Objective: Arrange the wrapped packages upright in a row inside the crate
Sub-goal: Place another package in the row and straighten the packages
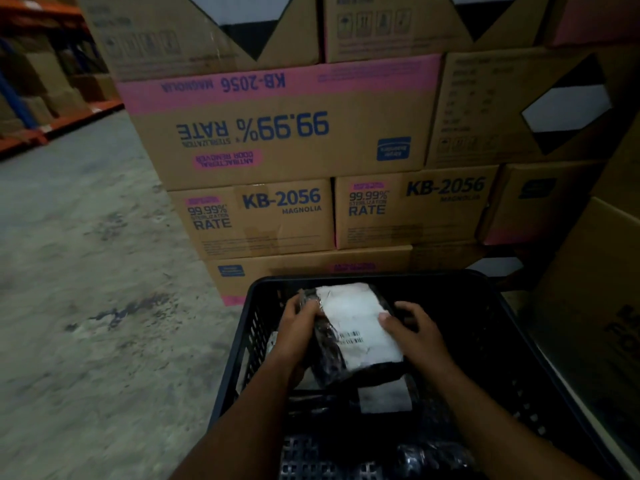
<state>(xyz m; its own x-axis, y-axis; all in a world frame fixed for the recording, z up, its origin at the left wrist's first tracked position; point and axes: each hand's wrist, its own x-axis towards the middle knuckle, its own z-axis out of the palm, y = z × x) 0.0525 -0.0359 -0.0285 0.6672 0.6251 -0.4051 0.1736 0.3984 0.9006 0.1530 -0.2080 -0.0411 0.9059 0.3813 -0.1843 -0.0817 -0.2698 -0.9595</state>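
Inside the black crate (498, 306), my left hand (298, 332) and right hand (412, 332) both clamp fingers around one black-wrapped package (349, 344). Its white label faces up at me.

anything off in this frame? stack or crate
One carton in the stack sits upside down: its "99.99% RATE" and "KB-2056" print is inverted, unlike the upright cartons below. In the crate, the package held by both hands is tilted, not upright yet.

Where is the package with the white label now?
In the head view, the package is inside the crate, toward its left, held between the left hand and right hand.
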